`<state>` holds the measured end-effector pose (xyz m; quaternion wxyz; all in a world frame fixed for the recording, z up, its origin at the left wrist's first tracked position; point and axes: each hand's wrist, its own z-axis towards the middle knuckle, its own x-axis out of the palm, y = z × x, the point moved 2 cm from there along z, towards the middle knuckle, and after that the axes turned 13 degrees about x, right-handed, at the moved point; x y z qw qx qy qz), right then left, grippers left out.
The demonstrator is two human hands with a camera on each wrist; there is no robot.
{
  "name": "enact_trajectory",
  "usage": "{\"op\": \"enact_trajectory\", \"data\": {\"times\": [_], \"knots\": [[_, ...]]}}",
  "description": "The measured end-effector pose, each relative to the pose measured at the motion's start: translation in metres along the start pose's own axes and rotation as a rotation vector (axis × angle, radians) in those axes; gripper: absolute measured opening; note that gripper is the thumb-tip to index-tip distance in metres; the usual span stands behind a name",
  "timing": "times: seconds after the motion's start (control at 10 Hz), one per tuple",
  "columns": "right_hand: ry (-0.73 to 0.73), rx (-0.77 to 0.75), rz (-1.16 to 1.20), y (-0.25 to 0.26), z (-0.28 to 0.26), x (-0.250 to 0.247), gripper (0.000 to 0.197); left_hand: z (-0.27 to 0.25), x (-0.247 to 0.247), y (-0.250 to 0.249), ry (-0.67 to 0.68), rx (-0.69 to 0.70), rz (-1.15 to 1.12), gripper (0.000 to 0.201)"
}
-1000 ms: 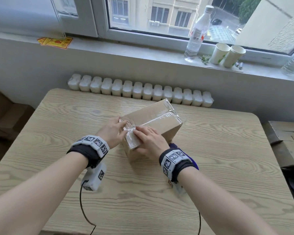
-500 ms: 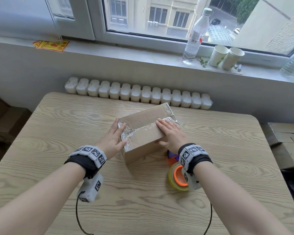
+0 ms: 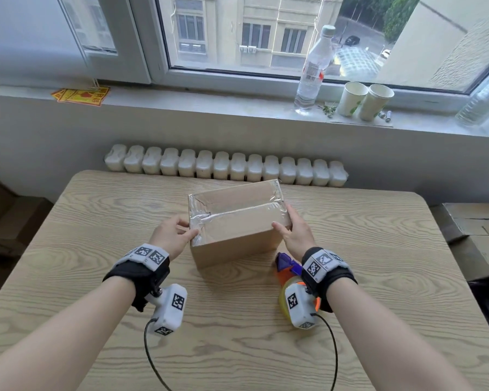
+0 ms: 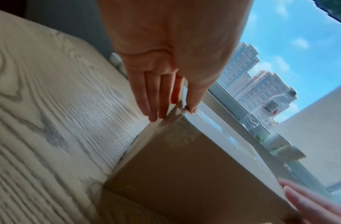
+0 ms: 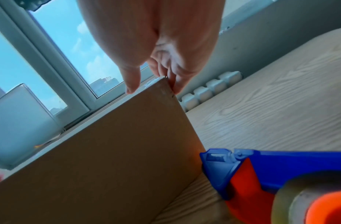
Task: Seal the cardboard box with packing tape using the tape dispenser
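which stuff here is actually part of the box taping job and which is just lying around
Part of the job:
cardboard box
clear packing tape along its top seam
tape dispenser
left hand, right hand, gripping the box's ends

Lying about:
water bottle
two paper cups
yellow leaflets on the sill

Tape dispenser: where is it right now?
In the head view the tape dispenser lies on the table, right of the cardboard box, under the right hand.

You will find no words you can read. The yellow and red leaflets (image 3: 81, 95) at the windowsill's left end carry print too small to read, as does the water bottle (image 3: 313, 69) label.
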<state>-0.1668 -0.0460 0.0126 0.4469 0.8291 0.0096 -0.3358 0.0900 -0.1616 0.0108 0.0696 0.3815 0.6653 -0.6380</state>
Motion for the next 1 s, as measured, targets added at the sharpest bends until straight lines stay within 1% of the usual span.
{"op": "enact_trajectory", "data": {"times": [0.1, 0.2, 0.3, 0.4, 0.5, 0.6, 0.7, 0.8, 0.9, 1.0], "knots": [[-0.024, 0.026, 0.054, -0.005, 0.001, 0.003, 0.06, 0.001, 0.0, 0.001, 0.004, -0.03, -0.124, 0.012], [-0.036, 0.079, 0.138, -0.009, -0.003, 0.001, 0.054, 0.005, 0.005, 0.003, 0.054, -0.109, -0.307, 0.042], [-0.051, 0.104, 0.191, -0.011, -0.005, 0.003, 0.052, 0.011, 0.011, 0.003, 0.061, -0.129, -0.372, 0.044], [-0.053, 0.126, 0.186, -0.016, -0.001, 0.007, 0.059, 0.016, 0.018, -0.001, 0.051, -0.103, -0.388, 0.043], [-0.056, 0.139, 0.167, -0.017, 0.003, 0.011, 0.057, 0.021, 0.025, -0.001, 0.081, -0.05, -0.286, 0.048], [-0.048, 0.159, 0.131, -0.004, -0.006, 0.005, 0.047, 0.021, 0.027, -0.002, 0.128, -0.031, -0.244, 0.057], [-0.026, 0.17, 0.086, 0.002, -0.014, -0.003, 0.039, 0.021, 0.03, -0.007, 0.159, -0.027, -0.13, 0.071], [-0.033, 0.193, 0.02, 0.01, -0.023, -0.011, 0.043, 0.015, 0.023, -0.025, 0.135, 0.023, 0.087, 0.074], [-0.084, 0.159, -0.114, 0.024, -0.024, -0.02, 0.047, 0.01, 0.008, -0.055, 0.178, 0.192, 0.372, 0.065], [-0.049, 0.117, -0.206, 0.041, -0.024, -0.029, 0.05, 0.012, -0.006, -0.085, 0.183, 0.283, 0.476, 0.052]]}}
